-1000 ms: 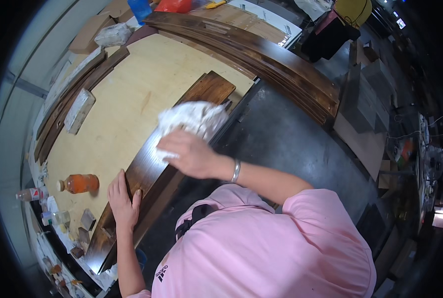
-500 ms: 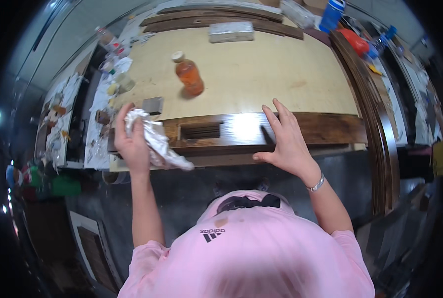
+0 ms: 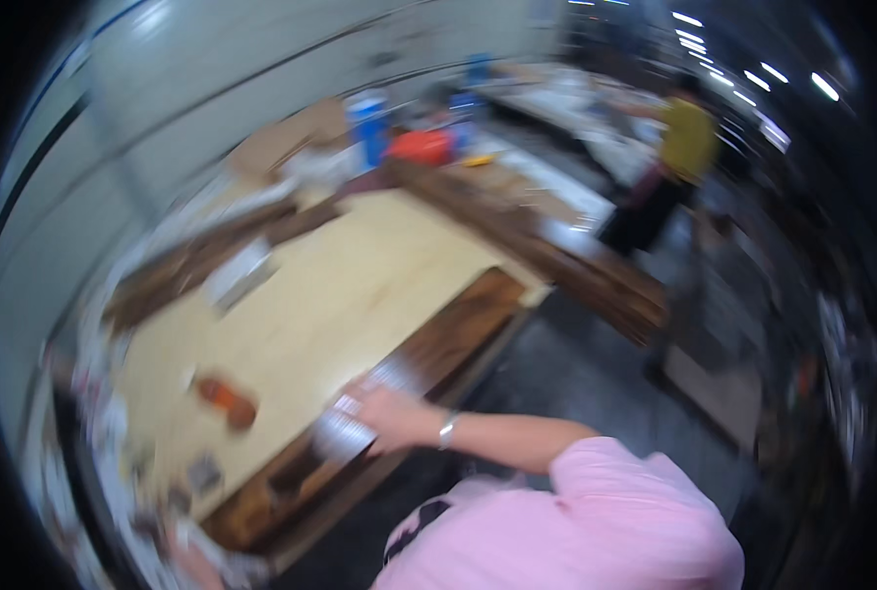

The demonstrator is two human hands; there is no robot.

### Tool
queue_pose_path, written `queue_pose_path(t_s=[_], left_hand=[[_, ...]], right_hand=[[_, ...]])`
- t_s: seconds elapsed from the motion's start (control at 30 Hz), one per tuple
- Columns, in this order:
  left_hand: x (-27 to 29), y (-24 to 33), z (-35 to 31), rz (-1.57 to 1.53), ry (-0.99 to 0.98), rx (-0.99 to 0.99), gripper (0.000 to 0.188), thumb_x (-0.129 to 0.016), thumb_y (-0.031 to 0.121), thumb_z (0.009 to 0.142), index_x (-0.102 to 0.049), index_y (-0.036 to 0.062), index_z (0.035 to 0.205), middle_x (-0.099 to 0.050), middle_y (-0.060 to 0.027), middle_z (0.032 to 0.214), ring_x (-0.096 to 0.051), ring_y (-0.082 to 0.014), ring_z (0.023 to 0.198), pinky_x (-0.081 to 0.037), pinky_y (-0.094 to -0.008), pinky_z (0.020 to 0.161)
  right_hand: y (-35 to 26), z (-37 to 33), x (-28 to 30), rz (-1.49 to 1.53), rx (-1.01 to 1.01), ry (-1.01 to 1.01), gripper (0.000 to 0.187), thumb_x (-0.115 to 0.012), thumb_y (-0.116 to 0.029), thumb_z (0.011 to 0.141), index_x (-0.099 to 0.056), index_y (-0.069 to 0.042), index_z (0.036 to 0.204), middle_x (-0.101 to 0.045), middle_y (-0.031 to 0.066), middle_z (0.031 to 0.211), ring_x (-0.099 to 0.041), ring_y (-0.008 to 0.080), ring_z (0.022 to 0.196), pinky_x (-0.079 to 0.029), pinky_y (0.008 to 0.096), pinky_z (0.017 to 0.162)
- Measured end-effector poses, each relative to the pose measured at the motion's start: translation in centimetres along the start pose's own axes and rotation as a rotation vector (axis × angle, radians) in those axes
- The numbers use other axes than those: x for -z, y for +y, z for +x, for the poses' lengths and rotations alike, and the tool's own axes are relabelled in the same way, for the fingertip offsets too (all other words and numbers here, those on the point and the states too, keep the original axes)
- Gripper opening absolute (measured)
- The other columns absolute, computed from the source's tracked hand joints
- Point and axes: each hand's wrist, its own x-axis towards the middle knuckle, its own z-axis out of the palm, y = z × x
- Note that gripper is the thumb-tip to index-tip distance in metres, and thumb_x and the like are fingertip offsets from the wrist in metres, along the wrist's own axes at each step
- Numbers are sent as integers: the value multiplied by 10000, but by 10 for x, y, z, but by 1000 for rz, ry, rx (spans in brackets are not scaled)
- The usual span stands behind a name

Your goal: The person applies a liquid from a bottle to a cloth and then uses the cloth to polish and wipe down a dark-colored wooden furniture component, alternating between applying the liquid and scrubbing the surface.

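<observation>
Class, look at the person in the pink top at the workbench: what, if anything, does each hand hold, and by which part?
The right hand presses a crumpled white cloth onto the dark wood panel; blur hides the exact grip. The left hand is too blurred to tell.

the picture is blurry. a white, crumpled cloth [image 3: 369, 408] lies on a long dark brown wooden board [image 3: 428, 344]. the cloth looks soft and bunched up, with pale grey folds, and it sits near the middle of the board's length. the right hand [image 3: 394, 413] rests right on the cloth and covers part of it. the board is flat and shiny, with darker streaks in the wood. it lies along the near edge of a big pale yellow table top [image 3: 330, 295] and runs at a slant from the lower left up to the right.
</observation>
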Motion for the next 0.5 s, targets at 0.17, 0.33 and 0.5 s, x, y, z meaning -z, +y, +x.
queue_pose_path(t_s=[0.17, 0.33, 0.5], left_hand=[[69, 57, 18, -124, 159, 131, 511, -652, 184, 975, -496, -114, 1360, -567, -348, 1289, -573, -415, 1199, -470, -517, 1009], [63, 77, 43, -236, 312, 80, 556, -667, 166, 958, -455, -136, 1374, -525, -365, 1328, -538, -428, 1240, -454, -516, 1042], [67, 58, 58, -393, 448, 18, 605, -683, 147, 941, -414, -157, 1389, -483, -383, 1367, -504, -442, 1281, -437, -514, 1075]], right_hand=[[-4, -8, 10, -36, 8, 84, 984, -909, -417, 587, -470, -53, 1389, -523, 182, 1301, -480, 361, 1265, -313, 510, 1160], [-7, -24, 6, -95, -46, 64, 986, -893, -418, 625, -445, -35, 1415, -470, 207, 1405, -419, 391, 1346, -275, 535, 1190], [-38, -53, -9, -211, -15, 157, 780, -835, -372, 702, -510, -8, 1311, -494, 234, 1368, -429, 403, 1350, -320, 518, 1158]])
